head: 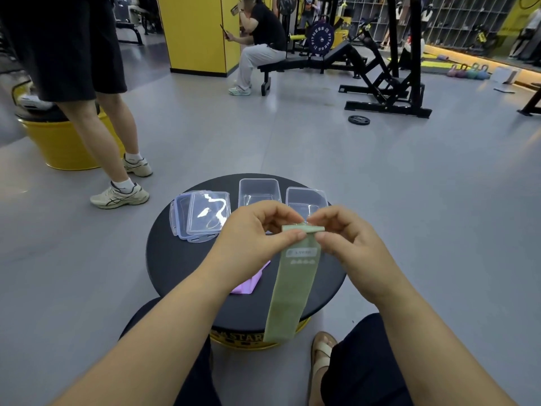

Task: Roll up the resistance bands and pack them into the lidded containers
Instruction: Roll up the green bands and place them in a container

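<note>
Now, step: rolling the green band (pixel 292 288), mid-frame.
Hands: left hand (pixel 251 238) and right hand (pixel 348 241) pinch its rolled top end.
Next: wind the hanging tail up tight.

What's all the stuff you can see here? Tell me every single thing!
stool: 1, black top, yellow base, right in front
green band: 1, green, top end rolled, rest hanging over the stool's near edge
purple band: 1, lilac, on the stool
containers: 2, clear, open, stool's far side
lids: 2, clear, stacked, stool's left side
weight plate: 1, black, floor beyond
bench: 1, black, far back
seated person: 1, on the bench
standing person: 1, black shorts, left
left hand: 1, pinching the roll
right hand: 1, pinching the roll
</note>
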Demonstrator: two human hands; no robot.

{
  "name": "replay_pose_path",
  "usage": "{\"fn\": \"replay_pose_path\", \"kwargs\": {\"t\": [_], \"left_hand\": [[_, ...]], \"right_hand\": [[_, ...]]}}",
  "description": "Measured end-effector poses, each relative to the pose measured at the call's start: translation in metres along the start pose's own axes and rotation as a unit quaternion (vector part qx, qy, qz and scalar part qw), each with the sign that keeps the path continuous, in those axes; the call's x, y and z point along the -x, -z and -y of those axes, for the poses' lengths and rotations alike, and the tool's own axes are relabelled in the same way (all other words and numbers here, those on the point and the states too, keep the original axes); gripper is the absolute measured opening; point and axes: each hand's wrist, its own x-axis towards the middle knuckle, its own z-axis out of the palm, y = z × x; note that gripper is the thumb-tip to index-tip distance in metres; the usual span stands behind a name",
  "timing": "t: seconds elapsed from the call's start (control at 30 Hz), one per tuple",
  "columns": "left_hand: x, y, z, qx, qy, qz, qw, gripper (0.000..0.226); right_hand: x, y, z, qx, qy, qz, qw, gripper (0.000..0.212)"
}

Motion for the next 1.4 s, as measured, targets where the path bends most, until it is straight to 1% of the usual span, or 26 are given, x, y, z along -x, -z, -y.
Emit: {"fn": "replay_pose_path", "kwargs": {"t": [0.07,0.1,0.17,0.27,0.4,0.5,0.6,0.8,0.93,1.2,1.33,1.4], "left_hand": [[0.001,-0.001,-0.002,-0.025,-0.018,-0.007,1.000,0.012],[0.001,-0.001,-0.004,-0.031,-0.024,-0.009,0.999,0.010],[0.002,-0.002,-0.006,-0.036,-0.032,-0.011,0.999,0.008],[0.002,-0.002,-0.007,-0.034,-0.036,-0.015,0.999,0.008],[0.000,0.001,-0.005,-0.034,-0.037,-0.018,0.999,0.010],[0.001,0.002,-0.005,-0.042,-0.047,-0.019,0.998,0.015],[0.001,0.000,-0.004,-0.029,-0.040,-0.026,0.998,0.017],[0.003,0.000,-0.002,0.014,-0.002,-0.014,1.000,0.014],[0.003,0.004,-0.002,0.038,-0.001,-0.011,0.999,0.013],[0.001,0.009,-0.001,0.074,0.002,0.004,0.997,0.019],[-0.001,0.010,0.002,0.075,0.006,0.011,0.997,0.026],[-0.001,0.010,0.001,0.069,0.012,0.008,0.997,0.026]], "right_hand": [[0.000,0.000,-0.001,-0.002,-0.019,0.000,1.000,0.013],[-0.001,0.000,-0.002,0.021,-0.019,-0.005,1.000,0.011],[-0.001,-0.003,-0.002,0.057,-0.011,-0.017,0.998,0.015],[-0.001,-0.005,0.000,0.038,-0.010,-0.033,0.999,0.023],[-0.002,-0.003,0.002,-0.011,-0.031,-0.016,0.999,0.025],[-0.001,-0.003,0.003,-0.024,-0.028,-0.017,0.999,0.024],[-0.001,-0.003,0.005,-0.028,-0.026,-0.028,0.999,0.020],[-0.001,-0.003,0.004,-0.025,-0.040,-0.036,0.998,0.023],[-0.002,-0.005,0.004,-0.027,-0.050,-0.025,0.998,0.023],[-0.008,0.000,0.010,-0.059,-0.050,0.021,0.997,0.018],[-0.010,0.000,0.010,-0.057,-0.039,0.016,0.997,0.015],[-0.010,-0.002,0.010,-0.041,-0.034,0.006,0.999,0.011]]}}
